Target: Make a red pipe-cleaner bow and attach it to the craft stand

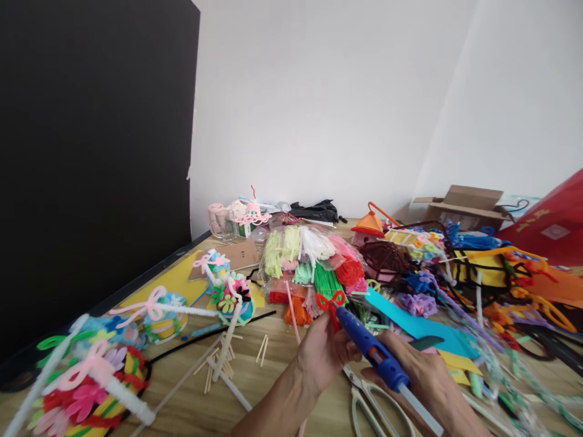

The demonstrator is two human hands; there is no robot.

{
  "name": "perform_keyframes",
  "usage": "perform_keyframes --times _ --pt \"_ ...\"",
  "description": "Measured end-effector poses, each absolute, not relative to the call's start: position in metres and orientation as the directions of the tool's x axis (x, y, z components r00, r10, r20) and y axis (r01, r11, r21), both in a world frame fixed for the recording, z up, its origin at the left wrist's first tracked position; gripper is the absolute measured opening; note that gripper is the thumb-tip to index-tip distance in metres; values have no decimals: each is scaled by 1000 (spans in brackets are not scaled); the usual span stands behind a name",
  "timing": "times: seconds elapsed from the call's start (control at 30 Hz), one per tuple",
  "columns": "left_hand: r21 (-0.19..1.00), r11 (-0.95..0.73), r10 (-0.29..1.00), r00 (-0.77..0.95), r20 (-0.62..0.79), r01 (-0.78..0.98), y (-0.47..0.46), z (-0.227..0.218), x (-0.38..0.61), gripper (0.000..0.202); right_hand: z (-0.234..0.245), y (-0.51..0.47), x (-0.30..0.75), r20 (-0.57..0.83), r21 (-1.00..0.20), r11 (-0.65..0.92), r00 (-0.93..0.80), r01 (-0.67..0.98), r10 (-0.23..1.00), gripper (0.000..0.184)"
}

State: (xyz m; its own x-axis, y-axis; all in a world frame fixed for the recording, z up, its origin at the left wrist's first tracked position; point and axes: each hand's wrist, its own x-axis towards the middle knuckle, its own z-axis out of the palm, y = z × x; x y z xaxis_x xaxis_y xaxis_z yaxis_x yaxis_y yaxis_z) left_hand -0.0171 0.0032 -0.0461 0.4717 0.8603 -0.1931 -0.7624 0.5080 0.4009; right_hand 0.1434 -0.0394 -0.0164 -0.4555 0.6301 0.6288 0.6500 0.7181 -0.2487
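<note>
The left hand [321,355] curls closed, pinching a fuzzy red pipe-cleaner bow [330,300] just beside the nozzle of the blue plastic glue gun [373,349] wrapped in the right hand [423,382], above scissors [364,394] near the wooden bench's [273,370] front edge.

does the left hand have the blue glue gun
No, the right hand grips the blue glue gun, while the left hand holds a red pipe-cleaner bow.

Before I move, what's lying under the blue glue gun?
White-handled scissors lie on the wooden table below the blue glue gun; the right hand holding it hides whatever lies directly beneath.
</note>
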Motion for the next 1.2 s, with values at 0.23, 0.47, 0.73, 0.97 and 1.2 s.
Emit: perform_keyframes --times 0.23,0.47,0.73,0.97,1.2 --pt "399 514 854 494 -161 -759 0 -41 -20 29 -15 -40 147 526 -166 741 -577 651 625 12" --pt "418 523 852 472 -227 -743 2 -31 -27 22 -19 -43 146 596 -56 732 -565 679 570 17" --pt "645 218 976 153 -156 -732 2 -26 -23 32 3 -52 141 658 9 745 -565 667 498 31" --pt "822 -62 997 6 80 -567 5 -26 -28 31 -4 -49 142 657 25 730 -562 683 503 21" --pt "782 -17 998 43 56 -623 4 -18 -34 18 -1 -46 147 690 81 705 -550 705 471 30"
